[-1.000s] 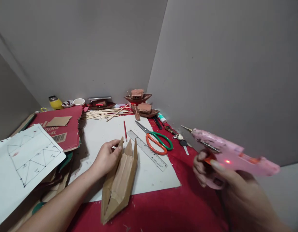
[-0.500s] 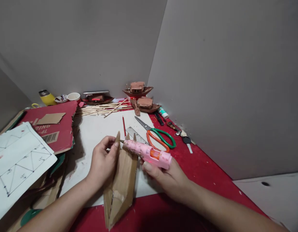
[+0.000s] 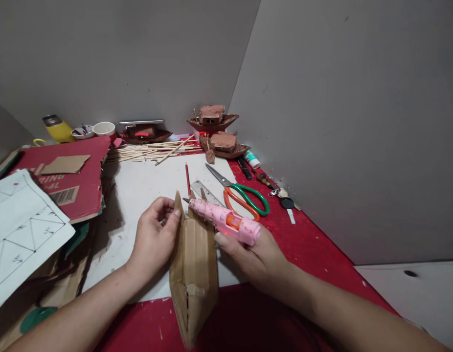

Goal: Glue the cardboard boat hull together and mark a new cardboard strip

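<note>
A brown cardboard boat hull (image 3: 195,266) lies lengthwise on a white sheet (image 3: 146,190) over the red table. My left hand (image 3: 153,239) pinches the hull's left wall near its far tip, fingers closed on the cardboard. My right hand (image 3: 256,256) grips a pink hot glue gun (image 3: 226,221) whose nozzle points left at the hull's far end, close to my left fingertips. An orange light glows on the gun's body.
Green-and-orange scissors (image 3: 244,198), a metal ruler (image 3: 206,191) and a red pencil (image 3: 187,178) lie beyond the hull. Wooden sticks (image 3: 149,151), finished model boats (image 3: 217,132), cups (image 3: 103,128) and a yellow bottle (image 3: 57,128) line the back wall. Red cardboard (image 3: 68,178) and a drawn paper template (image 3: 21,230) lie left.
My right hand brought the glue gun from the far right down to the hull's far end. The hull turned to point straight away from me. My left hand kept its hold.
</note>
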The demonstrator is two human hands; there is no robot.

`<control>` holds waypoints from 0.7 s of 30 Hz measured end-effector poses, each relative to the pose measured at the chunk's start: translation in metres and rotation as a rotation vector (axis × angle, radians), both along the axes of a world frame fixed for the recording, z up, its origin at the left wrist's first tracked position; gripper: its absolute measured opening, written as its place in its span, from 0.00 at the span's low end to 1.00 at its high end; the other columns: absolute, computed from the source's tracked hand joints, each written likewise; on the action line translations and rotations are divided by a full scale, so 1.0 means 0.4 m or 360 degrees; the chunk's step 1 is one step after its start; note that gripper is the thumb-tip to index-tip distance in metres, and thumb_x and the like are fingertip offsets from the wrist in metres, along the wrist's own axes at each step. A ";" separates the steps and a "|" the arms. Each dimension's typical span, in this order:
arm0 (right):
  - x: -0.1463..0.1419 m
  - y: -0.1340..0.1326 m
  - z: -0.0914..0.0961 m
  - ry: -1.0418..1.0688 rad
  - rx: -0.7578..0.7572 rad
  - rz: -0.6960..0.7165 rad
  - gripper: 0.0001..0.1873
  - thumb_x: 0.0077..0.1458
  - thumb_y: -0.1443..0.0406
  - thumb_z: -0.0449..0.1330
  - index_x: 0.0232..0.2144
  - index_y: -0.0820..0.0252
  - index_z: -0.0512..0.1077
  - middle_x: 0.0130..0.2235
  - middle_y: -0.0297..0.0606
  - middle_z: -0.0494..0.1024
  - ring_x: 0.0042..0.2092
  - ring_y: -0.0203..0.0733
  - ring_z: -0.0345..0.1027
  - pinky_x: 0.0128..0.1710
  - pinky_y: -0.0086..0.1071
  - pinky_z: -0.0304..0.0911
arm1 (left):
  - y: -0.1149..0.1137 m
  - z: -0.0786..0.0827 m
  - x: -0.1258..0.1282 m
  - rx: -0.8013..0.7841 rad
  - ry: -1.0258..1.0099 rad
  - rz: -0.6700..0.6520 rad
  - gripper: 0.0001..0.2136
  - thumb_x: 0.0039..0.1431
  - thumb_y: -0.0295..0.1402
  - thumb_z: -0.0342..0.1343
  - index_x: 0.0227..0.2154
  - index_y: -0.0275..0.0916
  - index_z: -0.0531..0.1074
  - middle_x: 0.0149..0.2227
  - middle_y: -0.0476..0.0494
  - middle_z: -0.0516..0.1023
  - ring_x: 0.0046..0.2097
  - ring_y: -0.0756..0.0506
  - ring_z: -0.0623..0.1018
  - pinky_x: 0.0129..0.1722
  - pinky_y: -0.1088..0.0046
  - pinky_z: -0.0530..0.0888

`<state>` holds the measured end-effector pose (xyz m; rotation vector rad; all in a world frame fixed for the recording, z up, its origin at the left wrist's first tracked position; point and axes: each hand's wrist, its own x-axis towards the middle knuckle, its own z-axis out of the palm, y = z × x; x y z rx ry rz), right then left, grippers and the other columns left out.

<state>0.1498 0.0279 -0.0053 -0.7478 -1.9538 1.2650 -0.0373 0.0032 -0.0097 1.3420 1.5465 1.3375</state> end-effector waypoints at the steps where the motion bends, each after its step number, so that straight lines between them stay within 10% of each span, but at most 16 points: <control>1: 0.000 0.000 0.002 -0.0001 0.0002 -0.0008 0.25 0.63 0.59 0.53 0.61 0.56 0.63 0.63 0.38 0.64 0.65 0.45 0.54 0.66 0.38 0.50 | -0.001 0.001 0.001 0.0003 -0.0004 -0.0002 0.02 0.58 0.29 0.53 0.30 0.39 0.68 0.30 0.50 0.72 0.33 0.49 0.71 0.35 0.74 0.67; 21: 0.011 0.012 0.012 -0.0186 0.0140 -0.0132 0.24 0.61 0.57 0.55 0.57 0.58 0.68 0.58 0.41 0.71 0.61 0.47 0.62 0.63 0.41 0.55 | -0.007 0.010 0.008 -0.0001 0.0101 -0.0053 0.03 0.58 0.26 0.53 0.29 0.37 0.69 0.28 0.50 0.71 0.32 0.49 0.70 0.33 0.73 0.67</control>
